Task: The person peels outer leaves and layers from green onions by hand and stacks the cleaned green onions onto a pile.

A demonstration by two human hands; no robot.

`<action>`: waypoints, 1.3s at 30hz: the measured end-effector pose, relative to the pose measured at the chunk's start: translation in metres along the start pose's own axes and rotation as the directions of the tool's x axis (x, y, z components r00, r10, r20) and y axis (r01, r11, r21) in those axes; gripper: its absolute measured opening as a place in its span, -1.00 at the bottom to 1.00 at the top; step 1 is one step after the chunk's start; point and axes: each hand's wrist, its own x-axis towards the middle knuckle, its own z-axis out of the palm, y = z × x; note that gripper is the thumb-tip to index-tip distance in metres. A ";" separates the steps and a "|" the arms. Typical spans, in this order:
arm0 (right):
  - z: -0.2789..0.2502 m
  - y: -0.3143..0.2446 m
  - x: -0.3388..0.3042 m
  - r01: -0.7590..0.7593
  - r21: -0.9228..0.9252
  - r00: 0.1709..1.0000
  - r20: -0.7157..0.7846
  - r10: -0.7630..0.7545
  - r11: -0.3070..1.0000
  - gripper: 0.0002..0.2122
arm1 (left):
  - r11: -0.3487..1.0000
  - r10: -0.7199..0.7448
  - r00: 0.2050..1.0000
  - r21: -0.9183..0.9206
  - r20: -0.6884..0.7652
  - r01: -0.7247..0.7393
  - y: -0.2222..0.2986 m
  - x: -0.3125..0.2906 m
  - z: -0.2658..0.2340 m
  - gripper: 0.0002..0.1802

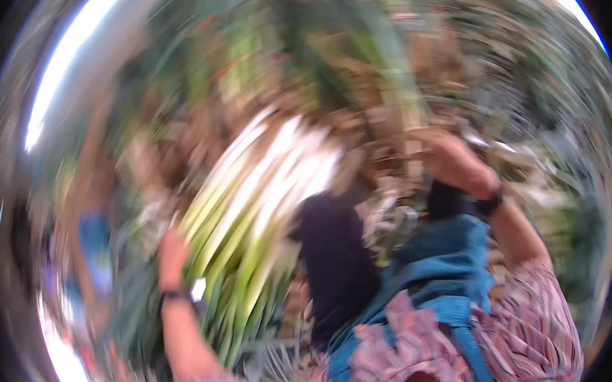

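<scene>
The whole view is smeared by motion. A thick bundle of leeks (260,199), white at the far end and green toward me, lies in front of me, left of the middle. My left hand (172,253) is at the left edge of this bundle; its fingers are too blurred to show a grip. Out to the right, my right hand (455,161) reaches forward, its fingers by the pale lower end of another leek stalk (410,110). Whether it grips that stalk is hidden by the blur.
More leeks (252,47) with green tops are heaped at the far side. Dry leaves and trimmings (531,170) lie to the right. My dark trouser leg (336,263) and blue apron (442,262) are close by. Blue-and-white something (96,248) stands at left.
</scene>
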 end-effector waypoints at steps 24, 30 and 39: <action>-0.031 0.250 -0.461 -0.306 0.925 -0.619 -0.374 0.691 0.226 -0.86 | 0.919 0.384 0.862 0.227 -0.332 -0.322 0.163 -0.012 0.020 -0.80; -0.049 0.297 -0.523 -0.734 0.671 -0.551 -0.501 0.667 -0.102 -0.81 | 0.953 0.304 0.916 0.074 -0.262 -0.295 0.272 -0.031 0.035 -0.85; -0.042 0.272 -0.505 -0.950 0.290 -0.205 -0.303 0.931 -0.115 -0.73 | 0.952 0.266 0.957 0.188 -0.114 -0.242 0.268 -0.023 0.044 -0.78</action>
